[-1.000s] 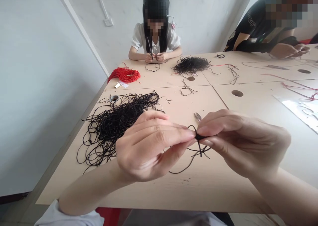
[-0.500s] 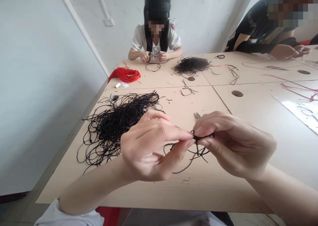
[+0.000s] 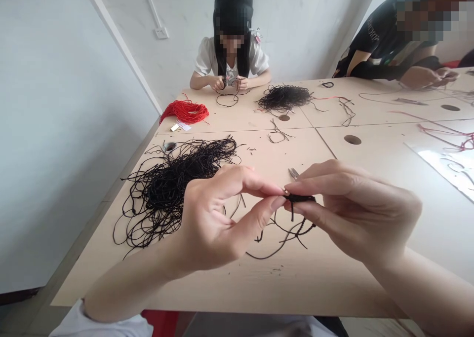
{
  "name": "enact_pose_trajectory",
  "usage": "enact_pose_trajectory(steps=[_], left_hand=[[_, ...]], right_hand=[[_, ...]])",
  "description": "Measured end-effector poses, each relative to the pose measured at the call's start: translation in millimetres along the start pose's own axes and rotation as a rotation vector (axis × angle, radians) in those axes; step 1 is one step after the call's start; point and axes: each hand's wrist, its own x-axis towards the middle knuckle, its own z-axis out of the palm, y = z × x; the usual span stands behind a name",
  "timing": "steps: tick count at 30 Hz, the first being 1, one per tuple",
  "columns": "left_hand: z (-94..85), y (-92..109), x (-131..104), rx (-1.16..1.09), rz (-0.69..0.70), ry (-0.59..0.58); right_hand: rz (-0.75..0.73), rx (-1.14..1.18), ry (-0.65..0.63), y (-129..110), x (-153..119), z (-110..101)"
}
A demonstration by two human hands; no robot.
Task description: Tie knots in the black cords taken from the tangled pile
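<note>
Wall, pale and plain, fills the far left, with the light wooden counter running beside it. Near that side lies a big tangled heap of black string, its loops spilling toward the near edge. Beyond it sit a bundle of red string and a small white card, one just beside the other. The left hand is raised in front of the heap, thumb and index fingers curved into a ring and narrowed to a pinch on the left end of a short black knotted piece. Across the counter, a person in a white top has both hands on a thin cord. A smaller black heap lies to the right of that person. The knotted piece is held up above the counter between both hands, a short tail hanging down; loose black cords lie below. Just past it shows a metal tool tip. The right hand grips the piece, fingers pressed close. Farther right are a person in black, reddish cords and a shiny sheet.
</note>
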Motion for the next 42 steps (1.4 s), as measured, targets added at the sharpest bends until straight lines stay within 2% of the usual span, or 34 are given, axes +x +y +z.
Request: enact_pose_trajectory(steps=[13, 20, 26, 31, 37, 39, 42], left_hand=[[1.4, -1, 0, -0.068, -0.007, -0.025], [2.4, -1, -1, -0.051, -0.015, -0.018], [1.6, 1, 0, 0.025, 0.042, -0.021], [-3.3, -1, 3, 0.111, 0.081, 0.029], [-7.6, 0, 8, 0.089, 0.028, 0.102], [-8.6, 1, 9, 0.073, -0.024, 0.057], [-8.7, 1, 9, 0.009, -0.224, -0.131]], right_hand=[[0.015, 0.104, -0.014, 4, -2, 4], [0.02, 0.124, -0.024, 3, -2, 3], [0.005, 0.114, -0.052, 1, -2, 2], [0.03, 0.027, 0.014, 2, -1, 1], [-0.013, -0.127, 0.117, 5, -1, 0], [-0.026, -0.143, 0.147, 8, -1, 2], [-0.066, -0.156, 0.158, 12, -1, 5]])
